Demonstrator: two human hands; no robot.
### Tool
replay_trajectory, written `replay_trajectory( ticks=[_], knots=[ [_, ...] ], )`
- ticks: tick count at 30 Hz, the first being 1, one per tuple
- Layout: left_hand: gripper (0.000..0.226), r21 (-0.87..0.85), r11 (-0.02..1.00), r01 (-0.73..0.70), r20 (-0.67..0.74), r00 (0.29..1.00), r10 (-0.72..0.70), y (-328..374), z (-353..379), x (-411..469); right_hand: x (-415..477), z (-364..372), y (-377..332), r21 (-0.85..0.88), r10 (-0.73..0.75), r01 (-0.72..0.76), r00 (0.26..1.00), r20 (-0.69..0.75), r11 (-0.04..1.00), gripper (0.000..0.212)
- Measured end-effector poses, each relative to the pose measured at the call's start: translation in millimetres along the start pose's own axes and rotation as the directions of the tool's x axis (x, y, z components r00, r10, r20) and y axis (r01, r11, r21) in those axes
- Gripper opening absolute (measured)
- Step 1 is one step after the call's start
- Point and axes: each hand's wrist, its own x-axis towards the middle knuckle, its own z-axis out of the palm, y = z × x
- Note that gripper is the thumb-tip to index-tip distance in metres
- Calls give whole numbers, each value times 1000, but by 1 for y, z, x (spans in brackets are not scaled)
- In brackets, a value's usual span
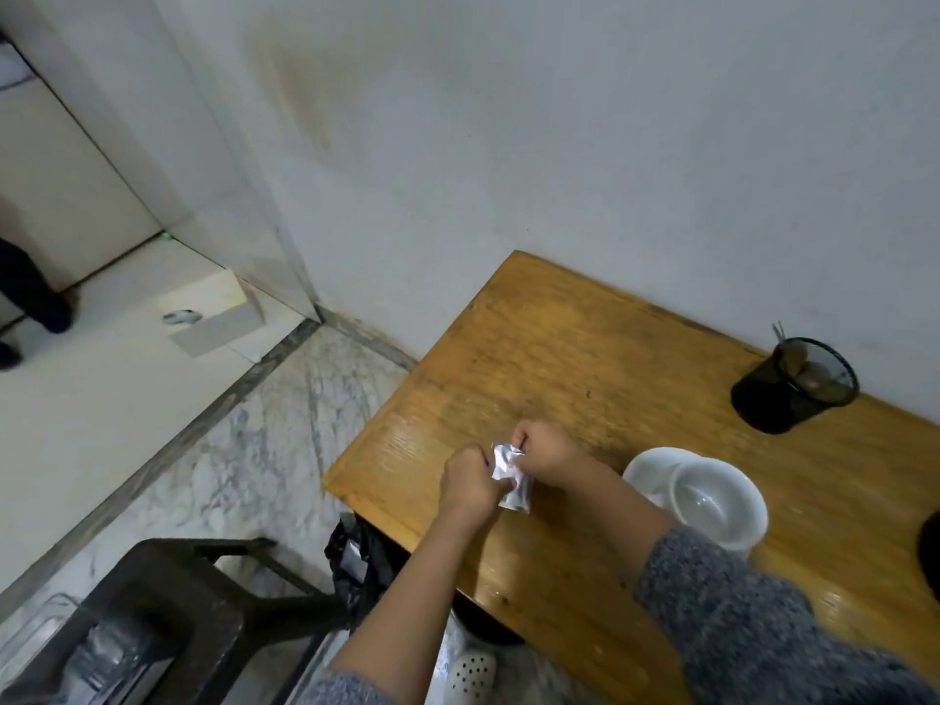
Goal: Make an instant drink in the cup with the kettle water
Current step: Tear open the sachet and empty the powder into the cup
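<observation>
Both hands hold a small silvery sachet [511, 475] above the wooden table [585, 348]. My left hand [470, 480] pinches its left side and my right hand [547, 450] pinches its top right corner. A white cup [720, 506] stands on a white saucer [648, 468] just right of my right forearm; the cup looks empty. No kettle is in view.
A black mesh pen holder [793, 386] stands at the back right by the wall. A dark object [930, 552] shows at the right edge. Left of the table are a dark stool [178, 587], a black bag [356, 557], and marble floor. A person's legs [30, 292] stand far left.
</observation>
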Motion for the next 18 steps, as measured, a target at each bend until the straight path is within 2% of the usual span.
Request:
replay_trajectory(
  ticks=[3, 7, 11, 18],
  knots=[
    [29, -68, 997, -31, 27, 999, 33, -2, -1, 0, -9, -12, 0, 83, 19, -18, 1000, -12, 996, 25],
    [28, -288, 952, -103, 40, 992, 120, 11, -8, -8, -34, -46, -7, 105, -30, 29, 1000, 6, 994, 15],
    [24, -512, 836, -197, 47, 966, 256, 55, -25, -11, -65, -95, -14, 90, -87, 101, 986, -141, 991, 22],
    [20, -525, 732, -434, 108, 820, 563, 156, -48, -28, -145, -186, -8, 94, -103, 147, 924, -368, 985, 13]
  ],
)
